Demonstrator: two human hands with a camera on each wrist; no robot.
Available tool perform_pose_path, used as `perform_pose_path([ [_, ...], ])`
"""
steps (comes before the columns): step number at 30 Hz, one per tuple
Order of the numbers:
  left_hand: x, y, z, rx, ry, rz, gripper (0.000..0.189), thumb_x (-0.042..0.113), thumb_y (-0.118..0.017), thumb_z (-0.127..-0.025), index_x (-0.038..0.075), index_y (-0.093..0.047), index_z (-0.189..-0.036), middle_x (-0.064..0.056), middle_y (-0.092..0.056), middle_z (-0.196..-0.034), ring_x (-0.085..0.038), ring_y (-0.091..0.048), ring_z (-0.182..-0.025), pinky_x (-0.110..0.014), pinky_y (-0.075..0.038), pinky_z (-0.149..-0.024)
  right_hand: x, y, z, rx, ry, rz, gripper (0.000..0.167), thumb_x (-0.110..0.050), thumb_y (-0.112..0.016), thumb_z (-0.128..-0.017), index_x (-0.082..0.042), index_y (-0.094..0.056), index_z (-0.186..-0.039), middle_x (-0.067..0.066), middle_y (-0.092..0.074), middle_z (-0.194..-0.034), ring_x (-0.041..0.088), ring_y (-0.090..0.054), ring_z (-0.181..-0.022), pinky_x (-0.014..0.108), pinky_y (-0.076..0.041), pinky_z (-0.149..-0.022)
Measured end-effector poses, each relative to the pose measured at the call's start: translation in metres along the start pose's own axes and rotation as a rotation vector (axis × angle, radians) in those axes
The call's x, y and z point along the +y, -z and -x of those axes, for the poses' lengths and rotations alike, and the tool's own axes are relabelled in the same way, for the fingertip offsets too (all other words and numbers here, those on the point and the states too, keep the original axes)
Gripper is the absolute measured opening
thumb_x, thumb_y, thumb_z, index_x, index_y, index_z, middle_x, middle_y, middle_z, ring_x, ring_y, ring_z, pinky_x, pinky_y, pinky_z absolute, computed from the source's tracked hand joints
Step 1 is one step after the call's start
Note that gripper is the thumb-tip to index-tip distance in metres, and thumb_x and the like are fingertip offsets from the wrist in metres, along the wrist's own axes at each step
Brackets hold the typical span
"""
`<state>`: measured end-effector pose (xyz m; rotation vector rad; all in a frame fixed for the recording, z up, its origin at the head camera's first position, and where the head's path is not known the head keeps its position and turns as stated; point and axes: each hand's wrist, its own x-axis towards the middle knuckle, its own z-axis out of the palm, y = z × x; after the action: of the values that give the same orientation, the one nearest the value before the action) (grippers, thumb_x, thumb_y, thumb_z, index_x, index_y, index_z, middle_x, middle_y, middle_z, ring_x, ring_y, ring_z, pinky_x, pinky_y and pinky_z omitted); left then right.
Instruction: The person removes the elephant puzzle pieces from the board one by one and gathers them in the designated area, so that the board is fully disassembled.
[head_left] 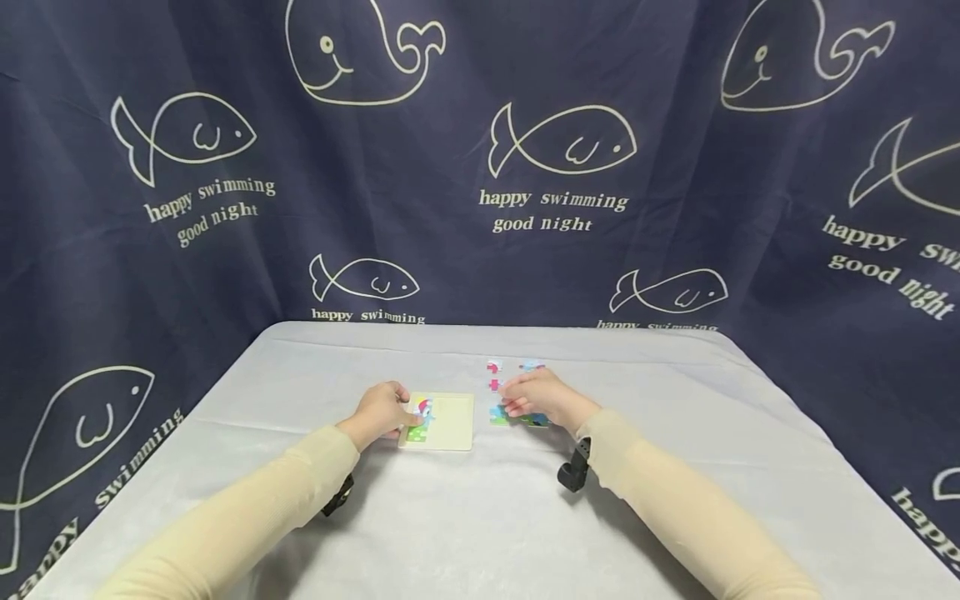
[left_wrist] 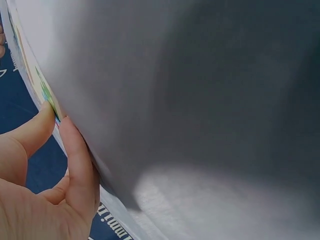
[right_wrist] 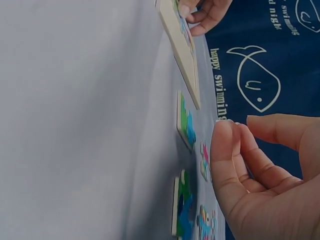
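A pale, square puzzle tray (head_left: 453, 425) lies on the table, with colourful puzzle pieces (head_left: 418, 427) filling its left side. My left hand (head_left: 378, 412) pinches the tray's left edge, thumb on top and fingers at the side and underneath. Just right of the tray, my right hand (head_left: 543, 393) hovers over loose puzzle pieces (head_left: 498, 415). In the right wrist view its fingers (right_wrist: 227, 165) are loosely bent, with a gap to the thumb and no piece visible between them. A green and blue piece (right_wrist: 185, 120) lies between the tray and this hand; other pieces are partly hidden.
Several more pieces lie farther back, including a pink and light blue one (head_left: 493, 367) and another (head_left: 531, 364) behind the right hand. A white cloth (head_left: 480, 517) covers the table. A dark blue curtain (head_left: 450, 275) with fish drawings hangs behind it.
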<state>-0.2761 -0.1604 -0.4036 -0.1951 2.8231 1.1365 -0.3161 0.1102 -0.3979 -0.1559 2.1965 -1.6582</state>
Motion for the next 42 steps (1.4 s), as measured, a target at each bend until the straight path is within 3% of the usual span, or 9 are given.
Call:
perform_pose_path([
  [7,-0.004,0.0,-0.003,-0.004,0.005,0.006,0.045,0.009,-0.083,-0.074,-0.002,-0.059,-0.11,-0.013,-0.058,-0.098,-0.017,-0.059,-0.071,-0.022,-0.056,-0.052,-0.009,-0.015,-0.006,-0.019,0.001,-0.045,0.032,-0.002,-0.059,-0.093,0.016,-0.058,-0.119,0.031,-0.066,-0.111,0.012,-0.067,-0.072,0.027,-0.06,-0.076],
  [26,0.001,0.001,-0.005,-0.007,-0.011,-0.007,0.043,0.01,-0.082,-0.076,-0.002,-0.058,-0.11,-0.012,-0.057,-0.092,-0.016,-0.058,-0.068,-0.022,-0.056,-0.053,-0.033,-0.06,-0.022,-0.034,-0.022,-0.049,0.026,-0.001,-0.063,-0.09,0.013,-0.064,-0.113,0.025,-0.07,-0.103,0.014,-0.068,-0.071,0.031,-0.061,-0.08],
  [34,0.0,0.001,-0.005,-0.005,-0.014,-0.013,0.043,0.01,-0.082,-0.076,-0.003,-0.058,-0.109,-0.012,-0.057,-0.094,-0.017,-0.059,-0.069,-0.022,-0.057,-0.053,-0.03,-0.079,-0.036,0.037,0.0,-0.071,0.02,0.003,-0.066,-0.086,0.014,-0.067,-0.102,0.025,-0.072,-0.094,0.015,-0.069,-0.067,0.03,-0.061,-0.075],
  [42,-0.002,0.0,-0.001,-0.017,-0.022,-0.005,0.041,0.01,-0.082,-0.076,-0.001,-0.058,-0.107,-0.012,-0.057,-0.098,-0.017,-0.057,-0.07,-0.024,-0.057,-0.053,-0.022,-0.096,-0.041,0.064,0.021,0.052,0.018,0.002,-0.07,-0.081,0.008,-0.072,-0.098,0.018,-0.074,-0.09,0.013,-0.067,-0.065,0.027,-0.061,-0.071],
])
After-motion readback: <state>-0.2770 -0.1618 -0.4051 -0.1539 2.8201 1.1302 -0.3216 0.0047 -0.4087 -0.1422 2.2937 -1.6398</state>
